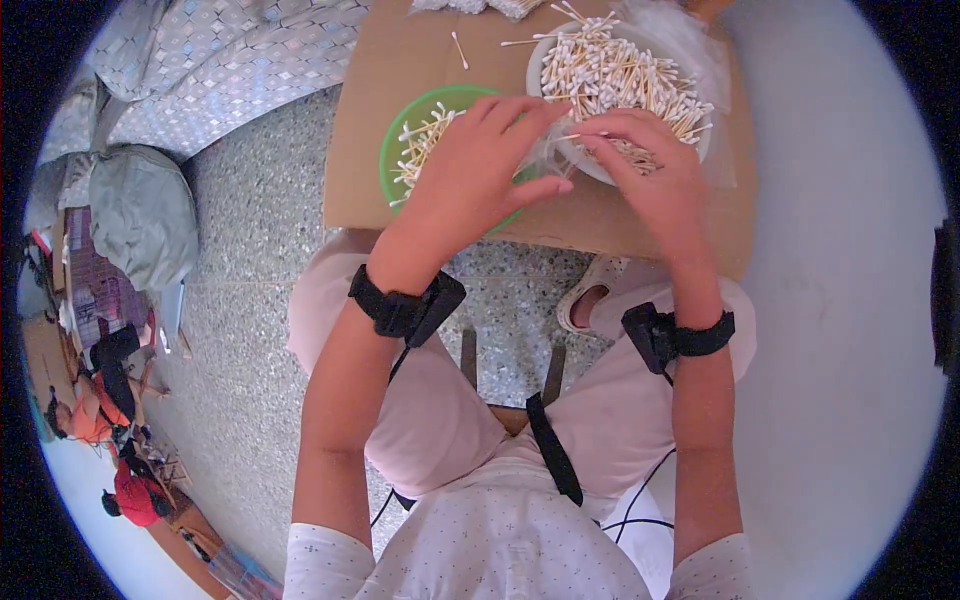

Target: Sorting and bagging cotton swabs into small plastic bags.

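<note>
My left hand (480, 170) is above the right part of a green bowl (388, 160) of cotton swabs (425, 145). Its thumb and index finger are spread around a small clear plastic bag (545, 158), which it appears to hold; the grip itself is partly hidden. My right hand (655, 175), thumb and index finger pinched together, holds what looks like a cotton swab (572, 137) at the bag's mouth. Under and beyond that hand stands a white bowl (536, 62) heaped with many swabs (625, 75).
Both bowls stand on a brown cardboard surface (350, 190). One loose swab (460, 50) lies behind the green bowl. Clear plastic (695, 55) lies at the back right, white packs (470, 5) at the far edge. A pale wall (840, 250) borders the right; two people sit far left.
</note>
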### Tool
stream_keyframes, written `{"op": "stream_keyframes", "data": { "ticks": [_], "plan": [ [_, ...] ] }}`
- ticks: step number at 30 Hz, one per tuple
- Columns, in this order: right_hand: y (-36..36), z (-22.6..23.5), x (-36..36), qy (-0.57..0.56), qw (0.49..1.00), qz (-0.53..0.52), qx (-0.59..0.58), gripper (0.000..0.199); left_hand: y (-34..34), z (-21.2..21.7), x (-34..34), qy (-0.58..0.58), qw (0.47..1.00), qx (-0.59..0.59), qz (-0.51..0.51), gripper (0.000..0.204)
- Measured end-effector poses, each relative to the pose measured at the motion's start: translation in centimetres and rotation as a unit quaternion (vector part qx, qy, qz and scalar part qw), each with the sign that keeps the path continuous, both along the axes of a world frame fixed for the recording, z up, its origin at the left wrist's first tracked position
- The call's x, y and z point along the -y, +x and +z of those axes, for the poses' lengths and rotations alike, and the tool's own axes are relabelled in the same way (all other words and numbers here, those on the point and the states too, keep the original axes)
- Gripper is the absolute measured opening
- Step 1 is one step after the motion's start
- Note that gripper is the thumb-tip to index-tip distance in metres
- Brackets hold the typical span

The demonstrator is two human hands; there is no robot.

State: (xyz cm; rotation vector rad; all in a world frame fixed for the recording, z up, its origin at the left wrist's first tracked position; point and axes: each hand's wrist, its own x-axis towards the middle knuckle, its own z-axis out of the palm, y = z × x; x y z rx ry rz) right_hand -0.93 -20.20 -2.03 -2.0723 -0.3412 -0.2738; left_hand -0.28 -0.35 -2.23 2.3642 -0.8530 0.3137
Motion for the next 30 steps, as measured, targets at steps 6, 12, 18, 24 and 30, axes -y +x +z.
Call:
{"op": "stream_keyframes", "data": {
  "ticks": [6,12,18,24,30],
  "plan": [
    [0.0,0.6,-1.8,-0.063,0.996,0.043,0.051,0.020,0.6,-0.3,-0.4,0.009,0.999,-0.030,0.019,0.061],
    [1.5,0.1,0.4,0.021,0.997,-0.062,0.041,0.021,0.5,0.0,-0.4,-0.010,0.999,-0.046,0.003,0.072],
    [2.4,-2.6,3.0,-0.239,0.951,-0.164,0.104,0.022,0.6,0.2,-0.3,-0.068,0.994,-0.075,0.027,0.061],
    [2.3,-2.1,2.7,-0.274,0.943,-0.164,0.095,0.020,1.3,-0.9,0.0,-0.283,0.946,-0.155,0.033,0.045],
    [2.3,-1.4,2.1,-0.208,0.953,-0.173,0.137,0.015,1.3,0.3,-0.2,-0.312,0.929,-0.195,0.042,0.044]
  ]
}}
